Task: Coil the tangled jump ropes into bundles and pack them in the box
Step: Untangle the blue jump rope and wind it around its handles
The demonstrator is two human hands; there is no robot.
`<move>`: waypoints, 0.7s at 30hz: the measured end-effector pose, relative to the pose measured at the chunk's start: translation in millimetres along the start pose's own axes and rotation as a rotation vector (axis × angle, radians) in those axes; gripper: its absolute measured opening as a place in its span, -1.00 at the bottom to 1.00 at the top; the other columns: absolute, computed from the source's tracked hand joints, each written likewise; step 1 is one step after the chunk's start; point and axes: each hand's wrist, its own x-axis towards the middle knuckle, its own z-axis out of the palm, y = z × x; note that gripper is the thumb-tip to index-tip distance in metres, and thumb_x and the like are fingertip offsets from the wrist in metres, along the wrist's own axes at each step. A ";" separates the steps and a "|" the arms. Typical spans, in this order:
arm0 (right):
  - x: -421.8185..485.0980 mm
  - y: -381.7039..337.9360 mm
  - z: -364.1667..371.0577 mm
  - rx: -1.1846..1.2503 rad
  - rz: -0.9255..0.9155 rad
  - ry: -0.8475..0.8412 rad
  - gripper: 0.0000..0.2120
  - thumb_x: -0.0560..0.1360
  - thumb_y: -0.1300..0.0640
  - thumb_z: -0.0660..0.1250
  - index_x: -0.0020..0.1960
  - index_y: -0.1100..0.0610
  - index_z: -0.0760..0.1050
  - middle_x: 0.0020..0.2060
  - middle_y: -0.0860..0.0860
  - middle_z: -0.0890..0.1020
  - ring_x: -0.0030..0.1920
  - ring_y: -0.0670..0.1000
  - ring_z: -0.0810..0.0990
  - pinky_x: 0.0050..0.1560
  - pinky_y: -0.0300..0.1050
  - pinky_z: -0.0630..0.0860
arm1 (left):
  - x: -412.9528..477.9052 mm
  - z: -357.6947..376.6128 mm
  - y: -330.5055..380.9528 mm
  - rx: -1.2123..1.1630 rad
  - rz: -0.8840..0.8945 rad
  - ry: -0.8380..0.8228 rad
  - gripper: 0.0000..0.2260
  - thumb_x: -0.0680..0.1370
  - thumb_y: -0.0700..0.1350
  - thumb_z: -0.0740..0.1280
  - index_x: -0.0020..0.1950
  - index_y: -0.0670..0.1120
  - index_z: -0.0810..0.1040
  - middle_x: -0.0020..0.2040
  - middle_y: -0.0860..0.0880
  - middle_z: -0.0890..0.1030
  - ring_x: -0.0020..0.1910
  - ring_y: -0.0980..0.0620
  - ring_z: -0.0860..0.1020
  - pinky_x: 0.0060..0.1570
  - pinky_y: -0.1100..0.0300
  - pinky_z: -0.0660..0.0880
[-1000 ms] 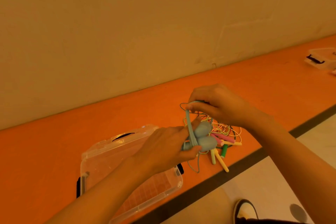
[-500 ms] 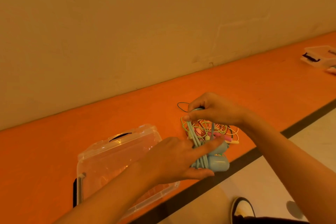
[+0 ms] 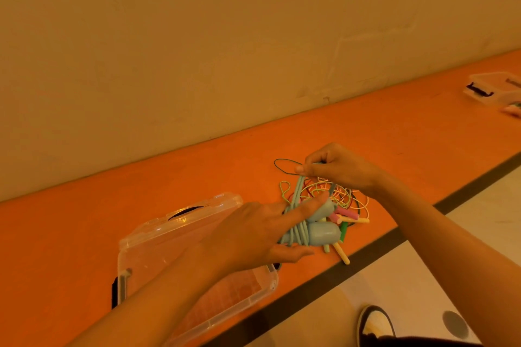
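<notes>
My left hand (image 3: 253, 231) holds the two fat light-blue handles (image 3: 321, 231) of a jump rope, with blue cord wound around them. My right hand (image 3: 338, 169) pinches the blue cord (image 3: 297, 191) above and pulls it taut up from the handles. Behind them on the orange surface lies a tangled pile of thin ropes (image 3: 341, 197) in yellow, green and pink, with pink, yellow and green stick handles (image 3: 346, 217). A clear plastic box (image 3: 158, 239) with a black handle lies closed to the left, partly under my left forearm.
The orange surface (image 3: 112, 220) runs along a beige wall and ends in a dark edge strip toward me. A second clear box (image 3: 496, 87) sits far right. A shoe (image 3: 375, 324) shows on the pale floor below.
My left hand has lowered the blue handles toward the surface edge and spread its fingers over them. My right hand has kept the cord pinched, and more turns lie around the handles.
</notes>
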 end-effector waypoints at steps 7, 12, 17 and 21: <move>0.9 3.3 0.6 0.069 0.012 -0.092 -0.66 0.51 0.06 0.41 -0.12 0.39 0.57 -0.43 0.05 0.39 -0.42 -0.12 0.29 -0.40 -0.29 0.25 | -2.1 5.8 -12.5 -0.037 0.010 -0.056 -0.28 0.55 0.38 0.12 0.53 0.35 -0.30 0.08 0.05 0.55 -0.15 0.15 0.45 -0.19 0.19 0.47; -11.1 7.3 -33.7 0.138 0.034 -0.103 -0.84 0.42 0.12 0.45 -0.08 0.21 0.65 -0.18 0.32 0.61 -0.27 0.08 0.50 -0.35 -0.25 0.39 | -7.9 5.0 -21.6 -0.126 -0.038 -0.057 -0.23 0.54 0.36 0.19 0.47 0.43 -0.36 0.00 0.07 0.54 -0.15 0.14 0.48 -0.18 0.17 0.48; -18.6 4.3 -63.7 -0.041 0.100 -0.172 -0.91 0.44 0.11 0.44 -0.15 0.11 0.69 -0.26 0.15 0.68 -0.28 0.01 0.56 -0.32 -0.26 0.45 | -6.8 -5.4 -28.8 -0.161 -0.059 0.065 -0.27 0.50 0.39 0.13 0.54 0.37 -0.23 -0.10 0.10 0.49 -0.23 0.13 0.44 -0.28 0.22 0.37; -28.8 8.0 -76.8 -0.087 0.119 -0.117 -0.78 0.45 -0.02 0.37 -0.18 0.13 0.68 -0.35 0.14 0.56 -0.35 -0.06 0.43 -0.36 -0.30 0.37 | -11.9 -9.8 -35.7 -0.146 -0.083 0.073 -0.28 0.49 0.38 0.13 0.55 0.35 -0.17 -0.12 0.10 0.48 -0.25 0.14 0.42 -0.30 0.24 0.35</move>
